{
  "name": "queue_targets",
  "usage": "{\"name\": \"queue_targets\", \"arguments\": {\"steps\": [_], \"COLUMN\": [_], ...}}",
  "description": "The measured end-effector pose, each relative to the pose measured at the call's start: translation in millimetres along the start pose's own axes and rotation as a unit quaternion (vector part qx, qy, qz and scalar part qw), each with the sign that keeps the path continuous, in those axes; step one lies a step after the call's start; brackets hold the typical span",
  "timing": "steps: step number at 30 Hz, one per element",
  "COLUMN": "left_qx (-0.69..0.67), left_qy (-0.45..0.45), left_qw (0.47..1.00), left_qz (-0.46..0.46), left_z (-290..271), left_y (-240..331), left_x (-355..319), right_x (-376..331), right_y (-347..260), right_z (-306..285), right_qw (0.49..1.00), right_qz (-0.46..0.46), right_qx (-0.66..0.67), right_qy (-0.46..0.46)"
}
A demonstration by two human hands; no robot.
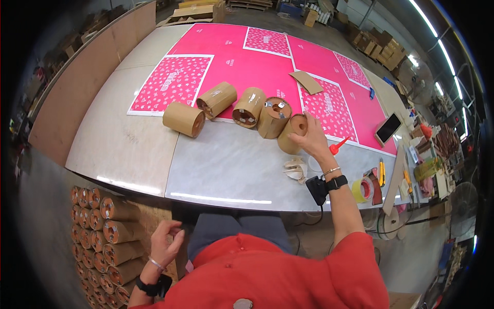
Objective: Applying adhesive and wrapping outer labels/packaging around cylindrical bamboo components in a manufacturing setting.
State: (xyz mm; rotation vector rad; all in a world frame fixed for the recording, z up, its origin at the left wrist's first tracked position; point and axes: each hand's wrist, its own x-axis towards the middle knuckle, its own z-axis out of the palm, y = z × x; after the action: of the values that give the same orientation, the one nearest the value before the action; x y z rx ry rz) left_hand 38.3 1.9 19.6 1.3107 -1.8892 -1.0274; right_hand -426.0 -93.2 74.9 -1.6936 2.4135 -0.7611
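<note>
Grey worktable (pixel 216 165): right hand (pixel 313 138) grips brown paper-wrapped roll (pixel 291 135).

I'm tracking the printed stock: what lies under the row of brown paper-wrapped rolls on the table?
The rolls lie on the pink printed sheet near its edge over the grey table. The print beneath them is covered. The right hand grips the nearest roll.

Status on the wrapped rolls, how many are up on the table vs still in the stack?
Done: four brown paper-wrapped rolls lie in a row on the table, partly on the pink printed sheet. In hand: the right hand grips the end of a fifth roll; the left hand hangs empty beside the stack of rolls below the table edge. Left: that stack, many rolls, count unclear.
</note>
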Motion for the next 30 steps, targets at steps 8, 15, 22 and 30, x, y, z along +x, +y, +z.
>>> {"name": "queue_targets", "arguments": {"steps": [8, 15, 22, 30], "left_qx": [-0.186, -0.358, -0.037, -0.02], "left_qy": [-0.129, -0.165, -0.085, -0.188], "left_qw": [0.973, 0.919, 0.996, 0.982], "left_qz": [0.041, 0.005, -0.013, -0.014], "left_z": [53.2, 73.7, 68.3, 64.9], "left_y": [43.8, 64.8, 90.7, 105.8], "left_x": [80.3, 105.0, 136.8, 150.5], "right_x": [-69.8, -125.4, -108.5, -106.6], "right_y": [-42.7, -82.2, -59.7, -77.0], "right_z": [-40.5, 40.9, 65.5, 5.9], "right_qw": [0.964, 0.6, 0.984, 0.974], "right_qz": [-0.086, 0.255, -0.113, -0.07], "right_qx": [0.244, 0.702, 0.128, 0.148], "right_qy": [0.054, -0.287, -0.045, -0.155]}}
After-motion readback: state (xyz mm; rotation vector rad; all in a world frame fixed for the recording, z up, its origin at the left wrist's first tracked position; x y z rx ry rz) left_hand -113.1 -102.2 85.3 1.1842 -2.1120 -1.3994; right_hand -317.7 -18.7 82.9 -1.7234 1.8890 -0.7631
